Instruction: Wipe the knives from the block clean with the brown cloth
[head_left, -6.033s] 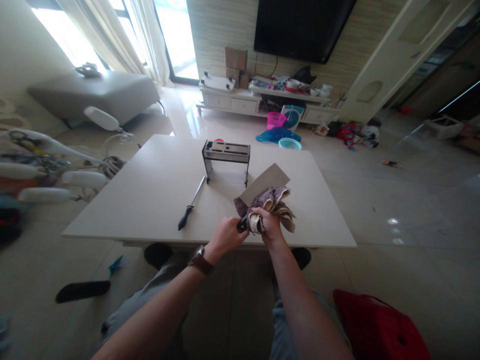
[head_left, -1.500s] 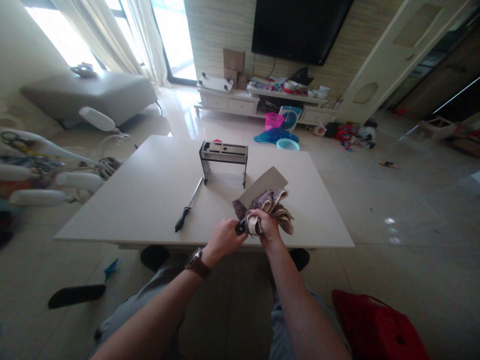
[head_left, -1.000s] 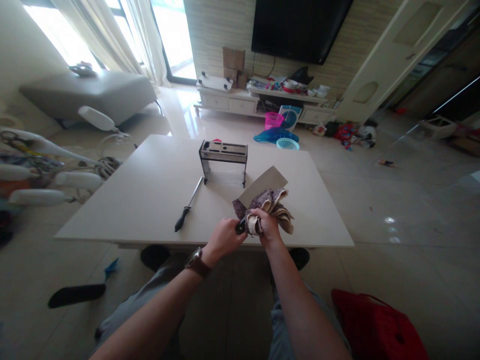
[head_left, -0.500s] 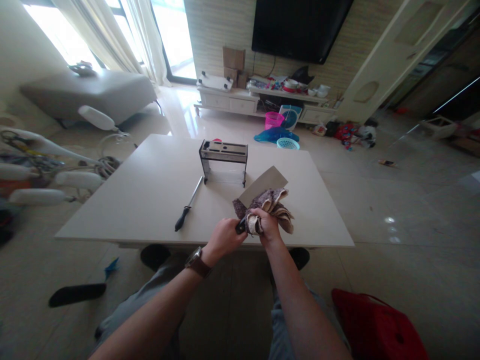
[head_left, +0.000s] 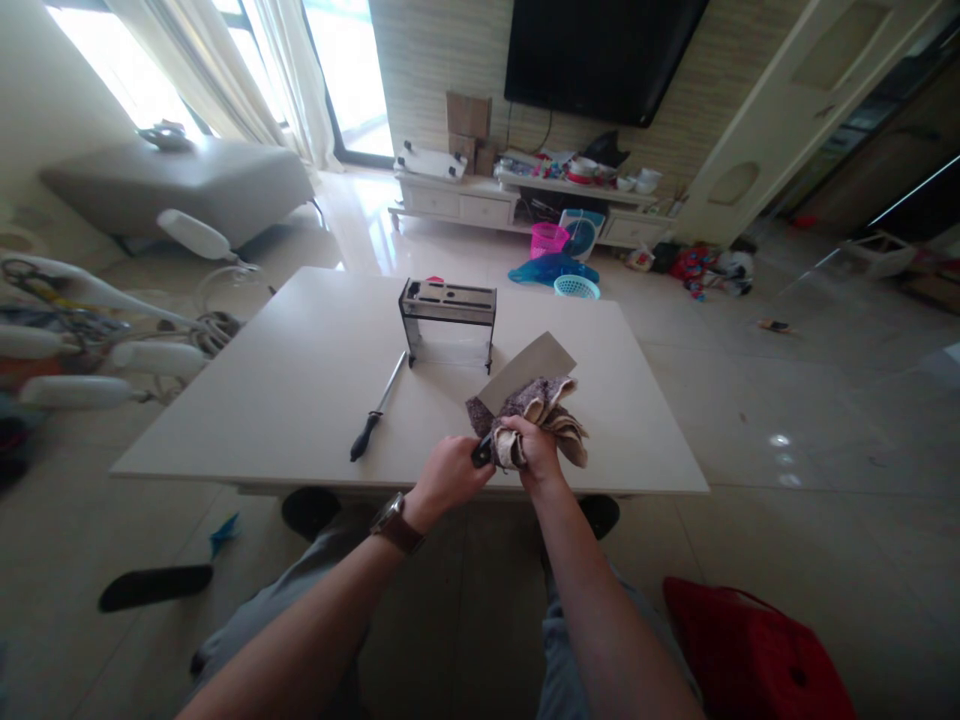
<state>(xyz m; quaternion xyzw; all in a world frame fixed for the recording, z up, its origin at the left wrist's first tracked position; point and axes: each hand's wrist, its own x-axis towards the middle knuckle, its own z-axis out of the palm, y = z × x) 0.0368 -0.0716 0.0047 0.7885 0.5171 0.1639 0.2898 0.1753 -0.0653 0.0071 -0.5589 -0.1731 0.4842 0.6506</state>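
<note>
My left hand [head_left: 454, 472] is closed around the dark handle of a cleaver [head_left: 529, 368], whose broad grey blade points up and to the right. A bunched brown and cream cloth [head_left: 551, 412] is in my right hand [head_left: 534, 452], wrapped about the lower part of the blade near the handle. The cloth hides that part of the cleaver. Left of the blade stands a knife block [head_left: 448, 302] with a metal slotted top and clear sides. A honing steel [head_left: 371, 428] with a black handle lies to its left.
Everything is over a white table [head_left: 277, 400], its near edge close to my legs. A red stool [head_left: 757, 650] stands at the lower right. Beyond the table are a light blue basket [head_left: 577, 288], a pink basket [head_left: 549, 239] and a TV cabinet [head_left: 442, 205].
</note>
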